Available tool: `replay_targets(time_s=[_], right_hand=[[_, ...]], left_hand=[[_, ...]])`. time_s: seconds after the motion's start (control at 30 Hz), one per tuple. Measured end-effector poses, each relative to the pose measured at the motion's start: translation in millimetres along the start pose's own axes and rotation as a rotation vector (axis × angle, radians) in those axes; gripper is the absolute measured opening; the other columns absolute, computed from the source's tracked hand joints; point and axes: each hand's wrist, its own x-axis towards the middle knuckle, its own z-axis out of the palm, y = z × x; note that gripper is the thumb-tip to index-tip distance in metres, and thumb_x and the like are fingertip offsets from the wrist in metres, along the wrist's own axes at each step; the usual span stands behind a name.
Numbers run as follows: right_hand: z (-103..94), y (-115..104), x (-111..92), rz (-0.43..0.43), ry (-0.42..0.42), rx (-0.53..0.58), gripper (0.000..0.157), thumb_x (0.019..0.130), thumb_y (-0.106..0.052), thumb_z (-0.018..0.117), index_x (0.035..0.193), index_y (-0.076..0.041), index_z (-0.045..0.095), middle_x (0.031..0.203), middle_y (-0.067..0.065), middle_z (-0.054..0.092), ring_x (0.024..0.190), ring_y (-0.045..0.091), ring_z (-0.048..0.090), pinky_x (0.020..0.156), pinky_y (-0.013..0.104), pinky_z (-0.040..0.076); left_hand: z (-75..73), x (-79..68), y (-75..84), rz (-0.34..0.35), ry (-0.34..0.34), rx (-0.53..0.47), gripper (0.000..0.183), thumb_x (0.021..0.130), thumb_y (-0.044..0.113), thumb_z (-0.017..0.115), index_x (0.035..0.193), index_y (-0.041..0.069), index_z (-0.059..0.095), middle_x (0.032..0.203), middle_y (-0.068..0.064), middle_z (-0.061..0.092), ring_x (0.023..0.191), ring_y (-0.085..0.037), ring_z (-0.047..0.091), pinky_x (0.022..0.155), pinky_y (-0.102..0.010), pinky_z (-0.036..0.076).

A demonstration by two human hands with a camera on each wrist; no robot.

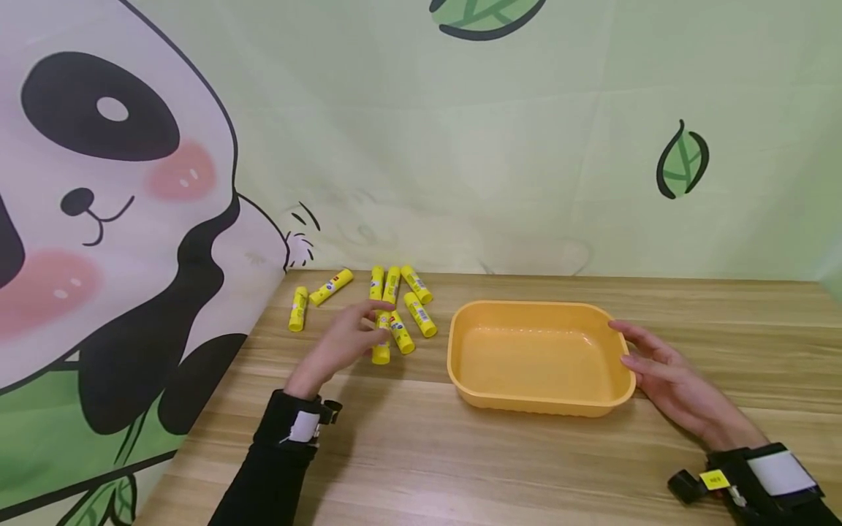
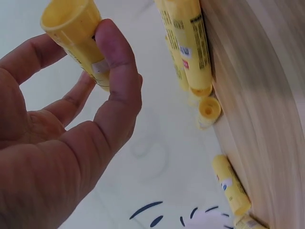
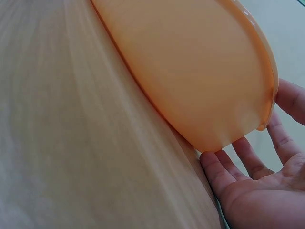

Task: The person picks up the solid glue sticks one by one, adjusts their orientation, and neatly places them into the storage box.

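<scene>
My left hand (image 1: 342,340) pinches a yellow glue stick (image 1: 381,352) between thumb and fingers. In the left wrist view that glue stick (image 2: 81,43) tilts, its hollow round end facing up and left. Just beyond the hand, several more glue sticks (image 1: 419,314) lie in a loose cluster. My right hand (image 1: 677,383) touches the right end of a yellow-orange plastic tub (image 1: 526,404). From the right wrist, its spread fingers (image 3: 245,155) rest against the tub's outer wall and rim. Inside the tub only its bare floor shows.
Two glue sticks, one upright-pointing (image 1: 298,309) and one slanted (image 1: 332,287), lie apart at the left. The wooden table (image 1: 460,467) meets a panda-printed cloth backdrop (image 1: 408,146) behind and at the left.
</scene>
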Motion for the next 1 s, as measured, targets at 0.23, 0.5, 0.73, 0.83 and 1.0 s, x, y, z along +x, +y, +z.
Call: replay_targets(time_s=[0.23, 0.5, 0.73, 0.83, 1.0], right_hand=[[-0.9, -1.1, -1.0, -0.022, -0.022, 0.006, 0.05, 0.102, 0.001, 0.034, 0.151, -0.011, 0.027, 0.149, 0.0, 0.02, 0.125, 0.01, 0.046, 0.095, 0.027, 0.045], [-0.4, 0.1, -0.4, -0.034, -0.038, 0.023, 0.05, 0.102, 0.002, 0.033, 0.151, -0.009, 0.026, 0.15, 0.003, 0.02, 0.125, 0.012, 0.046, 0.095, 0.028, 0.046], [0.4, 3.3, -0.5, -0.024, -0.025, 0.027, 0.05, 0.102, 0.001, 0.034, 0.151, -0.008, 0.025, 0.151, 0.003, 0.019, 0.127, 0.012, 0.044, 0.097, 0.027, 0.045], [-0.4, 3.1, -0.5, -0.025, -0.019, 0.025, 0.05, 0.102, 0.001, 0.034, 0.151, -0.009, 0.026, 0.151, 0.003, 0.018, 0.127, 0.011, 0.044, 0.096, 0.027, 0.045], [-2.0, 2.3, -0.3, -0.026, -0.02, 0.024, 0.05, 0.102, 0.001, 0.034, 0.151, -0.01, 0.027, 0.151, 0.003, 0.018, 0.127, 0.01, 0.044, 0.096, 0.027, 0.045]], left_hand=[[10.5, 1.8, 8.7, 0.03, -0.016, -0.058, 0.042, 0.09, 0.015, 0.064, 0.132, 0.018, 0.056, 0.121, -0.014, 0.048, 0.077, -0.022, 0.06, 0.074, -0.051, 0.053], [16.5, 1.1, 11.6, 0.059, -0.011, -0.093, 0.041, 0.089, 0.018, 0.066, 0.129, 0.024, 0.058, 0.122, -0.012, 0.049, 0.073, -0.027, 0.059, 0.073, -0.049, 0.054], [19.3, 1.7, 14.6, 0.066, -0.027, -0.115, 0.041, 0.089, 0.02, 0.067, 0.129, 0.025, 0.058, 0.122, -0.014, 0.048, 0.073, -0.032, 0.057, 0.073, -0.049, 0.053], [22.1, 4.2, 17.2, 0.057, -0.039, -0.119, 0.041, 0.089, 0.02, 0.067, 0.129, 0.025, 0.058, 0.121, -0.012, 0.048, 0.075, -0.026, 0.058, 0.074, -0.049, 0.053], [29.3, 8.8, 20.8, 0.063, -0.071, -0.138, 0.04, 0.089, 0.021, 0.068, 0.128, 0.024, 0.058, 0.119, -0.011, 0.05, 0.081, -0.023, 0.06, 0.076, -0.049, 0.053]])
